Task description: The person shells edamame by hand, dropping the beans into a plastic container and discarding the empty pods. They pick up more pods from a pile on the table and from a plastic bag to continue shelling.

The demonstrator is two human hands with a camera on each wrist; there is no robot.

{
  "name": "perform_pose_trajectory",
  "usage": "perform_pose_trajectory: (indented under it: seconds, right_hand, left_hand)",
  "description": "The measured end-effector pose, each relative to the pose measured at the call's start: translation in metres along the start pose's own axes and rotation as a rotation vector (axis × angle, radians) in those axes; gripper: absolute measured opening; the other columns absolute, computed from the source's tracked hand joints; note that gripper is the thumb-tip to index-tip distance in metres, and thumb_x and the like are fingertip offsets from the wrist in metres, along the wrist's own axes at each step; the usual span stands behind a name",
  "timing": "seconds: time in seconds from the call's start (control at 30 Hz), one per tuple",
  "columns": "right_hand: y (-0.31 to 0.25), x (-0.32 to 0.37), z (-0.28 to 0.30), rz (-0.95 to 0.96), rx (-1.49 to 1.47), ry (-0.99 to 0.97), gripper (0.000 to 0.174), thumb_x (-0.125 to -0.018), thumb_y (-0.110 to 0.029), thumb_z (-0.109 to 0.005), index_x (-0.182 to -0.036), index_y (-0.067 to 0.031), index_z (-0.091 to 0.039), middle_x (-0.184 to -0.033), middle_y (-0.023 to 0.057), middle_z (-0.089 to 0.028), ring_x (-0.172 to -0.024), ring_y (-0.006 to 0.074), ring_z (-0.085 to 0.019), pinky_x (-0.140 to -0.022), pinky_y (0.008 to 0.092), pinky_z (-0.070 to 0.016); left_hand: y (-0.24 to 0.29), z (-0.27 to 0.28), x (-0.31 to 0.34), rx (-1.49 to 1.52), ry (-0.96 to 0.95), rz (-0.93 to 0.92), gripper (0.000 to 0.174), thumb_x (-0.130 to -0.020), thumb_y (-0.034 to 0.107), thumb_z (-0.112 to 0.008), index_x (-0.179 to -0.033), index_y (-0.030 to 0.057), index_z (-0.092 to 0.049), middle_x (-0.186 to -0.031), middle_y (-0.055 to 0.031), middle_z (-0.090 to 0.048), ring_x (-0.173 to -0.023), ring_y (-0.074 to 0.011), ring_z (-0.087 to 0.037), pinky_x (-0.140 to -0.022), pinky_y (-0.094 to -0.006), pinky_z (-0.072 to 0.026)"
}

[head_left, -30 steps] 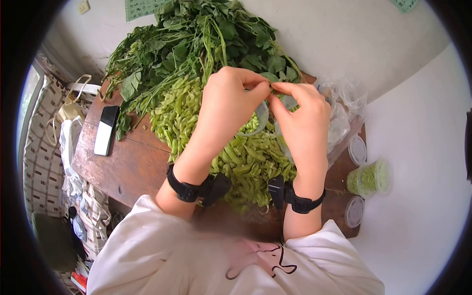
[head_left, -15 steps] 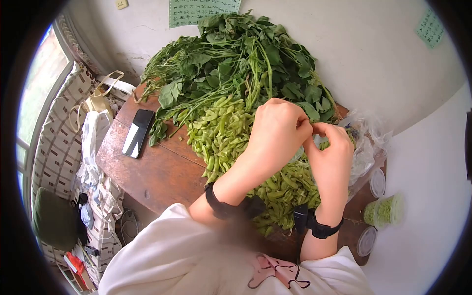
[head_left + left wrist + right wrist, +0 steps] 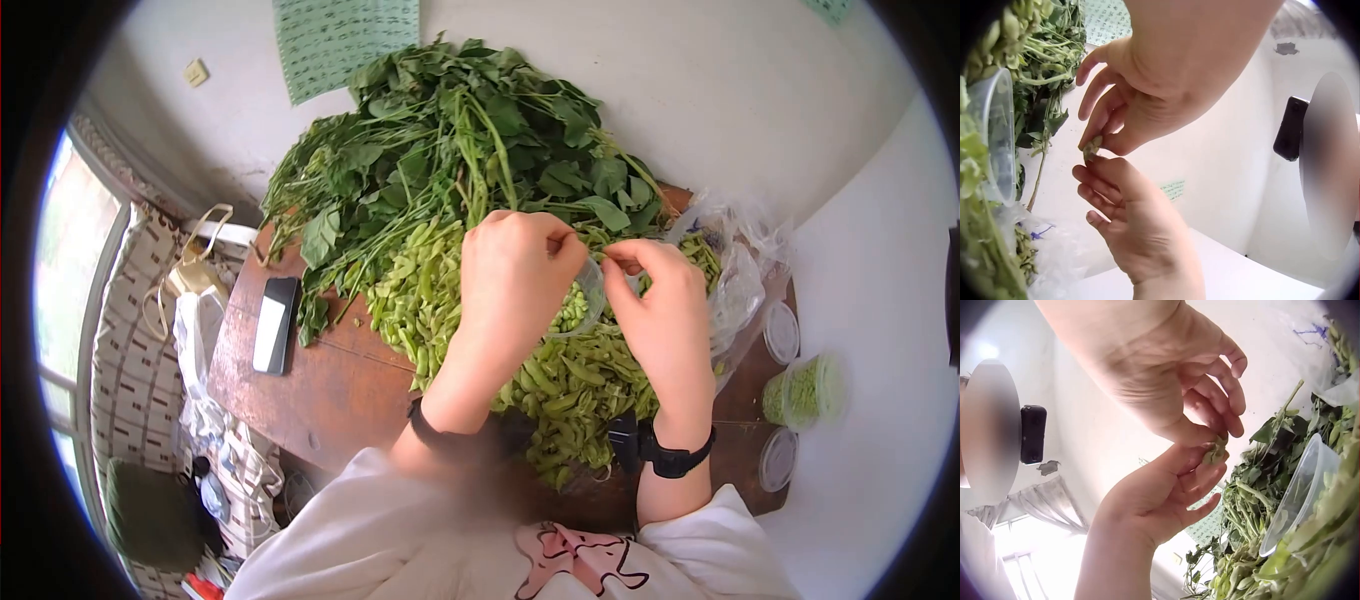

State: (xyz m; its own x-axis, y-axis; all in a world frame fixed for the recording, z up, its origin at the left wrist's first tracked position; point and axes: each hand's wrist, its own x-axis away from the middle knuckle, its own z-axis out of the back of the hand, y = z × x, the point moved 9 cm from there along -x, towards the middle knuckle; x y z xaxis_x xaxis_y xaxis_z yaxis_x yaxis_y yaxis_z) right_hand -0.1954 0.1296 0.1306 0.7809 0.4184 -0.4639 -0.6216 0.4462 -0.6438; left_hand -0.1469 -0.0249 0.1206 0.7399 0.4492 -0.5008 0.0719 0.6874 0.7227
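Between the two hands is a small green pod (image 3: 1092, 149), partly covered by fingertips. My left hand (image 3: 515, 285) (image 3: 1179, 69) pinches it between thumb and forefinger. From the other side my right hand (image 3: 665, 315) (image 3: 1141, 362) pinches the pod (image 3: 1215, 452) with thumb and forefinger. Just below the hands in the head view, a clear round tub (image 3: 601, 300) holds shelled green beans (image 3: 572, 310). Around the tub lies a heap of green pods (image 3: 560, 380).
Leafy stalks (image 3: 440, 150) are piled at the table's back. A phone (image 3: 275, 325) lies on the wooden table (image 3: 330, 390) at left. On the right are a plastic bag (image 3: 740, 285), a bean-filled container (image 3: 803, 390) and lids (image 3: 779, 460).
The hands have drawn slightly apart, and more of the tub and its beans shows between them. The head view has shifted, moving the whole scene in the frame.
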Motion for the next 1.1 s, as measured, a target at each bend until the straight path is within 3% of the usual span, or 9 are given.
perform_pose_trajectory:
  seconds: [0.07,0.2,0.23,0.37,0.43,0.53,0.63,0.73,1.1]
  right_hand:
    - [-0.003,0.001,-0.004,0.128,0.027,0.01,0.013,-0.088,-0.004,-0.068,-0.1,-0.0003,-0.07,-0.091,0.0149,-0.071,-0.087,0.0337,-0.066,-0.079,0.0417,-0.0514]
    - [0.007,0.004,-0.012,0.019,-0.047,-0.064,0.022,-0.091,-0.004,-0.067,-0.113,-0.0011,-0.068,-0.092,0.0152,-0.071,-0.089,0.0353,-0.066,-0.08,0.0436,-0.0515]
    - [0.005,0.004,-0.008,0.011,-0.014,-0.041,0.029,-0.088,0.0,-0.07,-0.117,-0.0004,-0.068,-0.087,0.0129,-0.074,-0.076,0.0261,-0.069,-0.07,0.0345,-0.052]
    - [-0.003,0.002,0.009,-0.017,-0.003,0.03,0.029,-0.087,-0.003,-0.074,-0.115,-0.0021,-0.07,-0.087,0.0094,-0.071,-0.077,0.0238,-0.065,-0.073,0.0346,-0.0507]
    - [-0.022,0.003,0.024,0.185,0.111,0.17,0.03,-0.084,-0.006,-0.078,-0.114,-0.0046,-0.072,-0.096,0.0072,-0.067,-0.09,0.0233,-0.06,-0.079,0.0335,-0.0487]
    - [-0.023,0.005,0.024,0.113,0.119,0.124,0.031,-0.082,-0.005,-0.08,-0.112,-0.0067,-0.074,-0.107,0.007,-0.064,-0.106,0.026,-0.054,-0.088,0.0349,-0.0459]
    - [-0.027,0.006,0.022,0.184,0.189,0.141,0.029,-0.08,-0.004,-0.08,-0.109,-0.0079,-0.076,-0.112,0.0066,-0.064,-0.11,0.028,-0.05,-0.092,0.0373,-0.0443]
    - [-0.03,0.006,0.026,0.221,0.199,0.149,0.02,-0.079,-0.006,-0.08,-0.099,-0.008,-0.078,-0.112,0.0072,-0.062,-0.109,0.0332,-0.048,-0.093,0.0425,-0.0433]
    - [-0.03,0.007,0.036,0.18,0.226,0.106,0.022,-0.076,-0.005,-0.08,-0.098,-0.0089,-0.078,-0.12,0.0046,-0.066,-0.117,0.0332,-0.047,-0.1,0.0426,-0.0417]
  left_hand:
    - [0.0,-0.003,0.0,0.006,-0.023,0.003,0.012,-0.079,0.013,-0.071,-0.077,0.002,-0.076,-0.073,-0.0146,-0.072,-0.076,-0.034,-0.068,-0.074,-0.0431,-0.0555]
    - [0.005,-0.003,0.0,-0.011,-0.035,-0.012,0.011,-0.082,0.012,-0.071,-0.083,0.0027,-0.076,-0.075,-0.0111,-0.073,-0.08,-0.0326,-0.068,-0.076,-0.0428,-0.0543]
    - [0.006,-0.002,-0.001,0.003,-0.027,-0.008,0.011,-0.083,0.011,-0.071,-0.088,0.0031,-0.076,-0.077,-0.0104,-0.073,-0.083,-0.0319,-0.068,-0.077,-0.0423,-0.0537]
    - [0.019,0.007,-0.003,-0.056,-0.016,-0.103,0.019,-0.085,0.01,-0.074,-0.104,0.0054,-0.073,-0.082,-0.0076,-0.074,-0.094,-0.0297,-0.065,-0.082,-0.0414,-0.0517]
    - [0.025,0.01,-0.004,-0.056,-0.014,-0.212,0.025,-0.086,0.008,-0.075,-0.111,0.0066,-0.07,-0.083,-0.0066,-0.073,-0.097,-0.0291,-0.064,-0.085,-0.0423,-0.0504]
    - [0.043,0.011,-0.003,-0.032,-0.034,-0.375,0.029,-0.085,0.007,-0.075,-0.113,0.0074,-0.068,-0.084,-0.0053,-0.073,-0.1,-0.0289,-0.064,-0.09,-0.0425,-0.0482]
    - [0.059,0.01,0.002,-0.126,-0.061,-0.465,0.027,-0.084,0.007,-0.076,-0.111,0.0079,-0.071,-0.095,-0.0027,-0.074,-0.106,-0.0268,-0.062,-0.09,-0.0409,-0.0482]
    - [0.063,0.012,0.005,-0.128,-0.039,-0.582,0.031,-0.083,0.011,-0.076,-0.113,0.0089,-0.067,-0.086,-0.0039,-0.069,-0.101,-0.0276,-0.062,-0.092,-0.0425,-0.0458]
    - [0.06,0.018,0.004,-0.127,-0.082,-0.597,0.021,-0.077,0.018,-0.082,-0.092,0.0068,-0.073,-0.086,-0.0052,-0.068,-0.098,-0.0281,-0.062,-0.09,-0.0437,-0.0469]
